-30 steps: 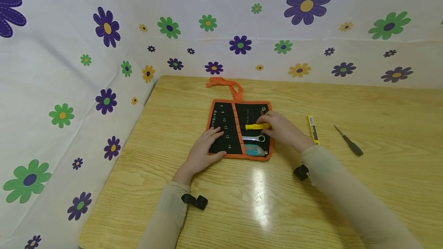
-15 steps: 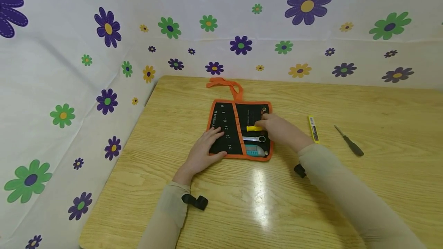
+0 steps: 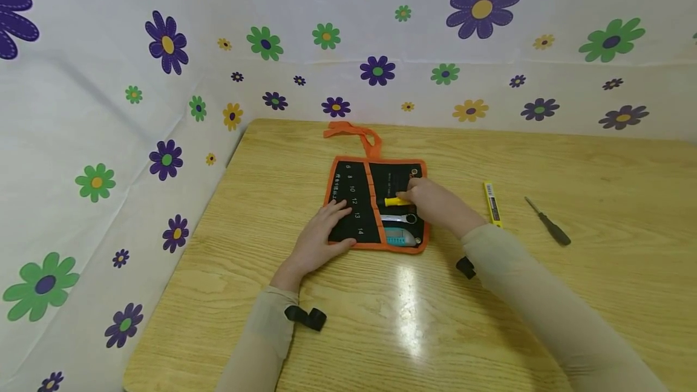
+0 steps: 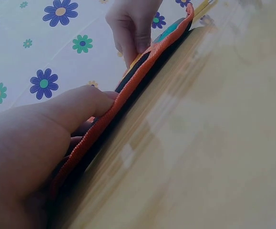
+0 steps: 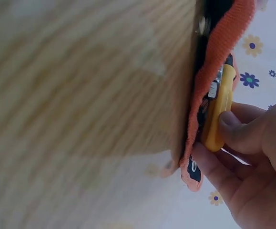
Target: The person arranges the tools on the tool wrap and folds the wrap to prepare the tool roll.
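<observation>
Black fabric tool roll (image 3: 376, 204) with orange trim lies unrolled at the far middle of the wooden table (image 3: 381, 319). Left hand (image 3: 321, 236) rests flat on its left flap, fingers straight and slightly spread, thumb at the near hem. Right hand (image 3: 435, 201) pinches the yellow-handled tool (image 3: 396, 201) between thumb and fingers — wrist view shows the thumb on the handle, the handle lying against the roll's orange edge. Just nearer in the roll: a silver wrench (image 3: 400, 218) and a teal tool (image 3: 402, 236). Right of the roll, apart — a yellow utility knife (image 3: 493, 203), then a black screwdriver (image 3: 549, 222).
</observation>
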The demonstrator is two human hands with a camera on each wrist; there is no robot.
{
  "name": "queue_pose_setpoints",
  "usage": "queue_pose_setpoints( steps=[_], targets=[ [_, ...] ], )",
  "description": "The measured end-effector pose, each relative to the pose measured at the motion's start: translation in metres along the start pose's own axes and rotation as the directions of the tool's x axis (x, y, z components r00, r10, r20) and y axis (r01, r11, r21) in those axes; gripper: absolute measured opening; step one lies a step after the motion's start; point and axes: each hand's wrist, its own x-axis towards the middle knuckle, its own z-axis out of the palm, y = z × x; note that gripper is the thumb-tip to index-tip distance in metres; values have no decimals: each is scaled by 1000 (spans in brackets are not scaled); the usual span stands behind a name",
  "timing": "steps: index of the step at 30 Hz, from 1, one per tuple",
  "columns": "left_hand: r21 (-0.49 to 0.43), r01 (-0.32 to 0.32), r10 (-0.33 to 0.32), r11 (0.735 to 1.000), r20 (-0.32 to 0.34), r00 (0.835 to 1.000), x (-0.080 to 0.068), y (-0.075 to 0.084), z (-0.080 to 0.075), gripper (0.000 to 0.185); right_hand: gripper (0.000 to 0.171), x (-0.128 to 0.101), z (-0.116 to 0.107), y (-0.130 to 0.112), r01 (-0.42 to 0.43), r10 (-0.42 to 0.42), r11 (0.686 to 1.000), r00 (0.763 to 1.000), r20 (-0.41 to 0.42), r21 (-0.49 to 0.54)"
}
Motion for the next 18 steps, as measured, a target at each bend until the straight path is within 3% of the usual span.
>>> queue_pose_setpoints(
  steps=[11,18],
  targets=[
    [0,-17,17,1000,-3,1000,-1,-1,-1,66,23,7,4,1,80,-62,993,978,-201,84],
    [-6,-12,12,1000,-1,1000,0,1,-1,65,26,12,5,-5,80,-51,986,980,-192,146]
  ],
)
